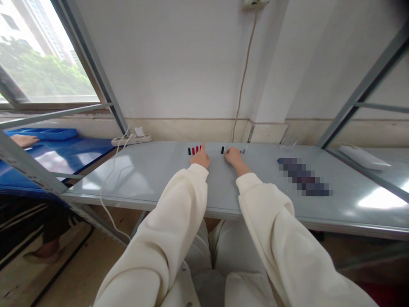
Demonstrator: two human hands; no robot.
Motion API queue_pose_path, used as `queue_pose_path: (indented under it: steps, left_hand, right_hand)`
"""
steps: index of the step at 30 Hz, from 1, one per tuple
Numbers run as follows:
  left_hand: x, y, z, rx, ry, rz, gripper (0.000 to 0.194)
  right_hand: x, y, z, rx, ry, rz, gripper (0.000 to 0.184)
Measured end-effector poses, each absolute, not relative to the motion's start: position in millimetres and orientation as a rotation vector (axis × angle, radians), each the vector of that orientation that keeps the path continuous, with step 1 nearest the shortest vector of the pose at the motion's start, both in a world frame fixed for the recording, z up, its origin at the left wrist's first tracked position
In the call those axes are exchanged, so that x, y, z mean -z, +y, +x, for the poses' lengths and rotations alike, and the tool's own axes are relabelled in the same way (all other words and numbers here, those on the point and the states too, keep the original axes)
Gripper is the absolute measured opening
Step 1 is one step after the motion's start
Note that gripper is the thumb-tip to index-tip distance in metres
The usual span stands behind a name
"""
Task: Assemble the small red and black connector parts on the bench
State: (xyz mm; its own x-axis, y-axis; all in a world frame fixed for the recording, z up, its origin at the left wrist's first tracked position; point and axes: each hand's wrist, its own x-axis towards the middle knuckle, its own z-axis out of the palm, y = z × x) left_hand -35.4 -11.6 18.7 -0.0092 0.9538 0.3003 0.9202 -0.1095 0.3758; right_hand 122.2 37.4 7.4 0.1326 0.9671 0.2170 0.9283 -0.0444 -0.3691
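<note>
My left hand (200,158) rests on the grey table at a short row of small red pieces (193,151), its index finger stretched forward. A small black piece (189,151) stands at the left end of that row; the hand partly covers the right end. To the right, my right hand (234,156) has its fingers curled in a pinch, and whatever lies between them is hidden. Another small black piece (223,150) sits just left of its fingertips. Tiny grey pieces (243,151) lie beyond this hand, on its right.
A pixelated dark object (303,177) lies on the table's right part, with a clear plastic item (288,145) behind it. At the back left is a power strip (131,139) with a trailing white cable. Another person's hand (24,140) is near a blue tray (54,134).
</note>
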Motion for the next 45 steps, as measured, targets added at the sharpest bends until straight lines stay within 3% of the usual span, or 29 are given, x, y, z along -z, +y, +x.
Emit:
queue_pose_path:
  steps: [13,21,25,30,35,40,45]
  left_hand:
    - [-14,-3,-38,-0.790,2.112,2.101,0.060]
    - [-18,-2,-38,-0.868,2.100,2.103,0.027]
    - [-13,2,-39,-0.850,2.032,2.028,0.020]
    - [-10,2,-40,-0.819,2.034,2.021,0.023]
    - [-10,-3,-39,-0.708,2.020,2.203,0.037]
    - [-5,1,-39,-0.669,1.954,2.314,0.025]
    - [-4,5,-37,-0.899,1.743,2.216,0.018]
  right_hand:
    - [-27,-1,114,-0.101,-1.910,-2.110,0.035]
    - [-28,-16,108,-0.165,-1.983,-2.073,0.035]
    - [-24,-17,105,-0.181,-1.995,-2.006,0.032]
    - [-21,-16,104,-0.175,-2.014,-1.972,0.030]
    - [-20,-15,102,-0.197,-2.040,-1.937,0.026]
    - [-20,-17,102,-0.171,-2.054,-1.894,0.023]
    - [-21,-16,101,-0.193,-1.997,-1.883,0.026]
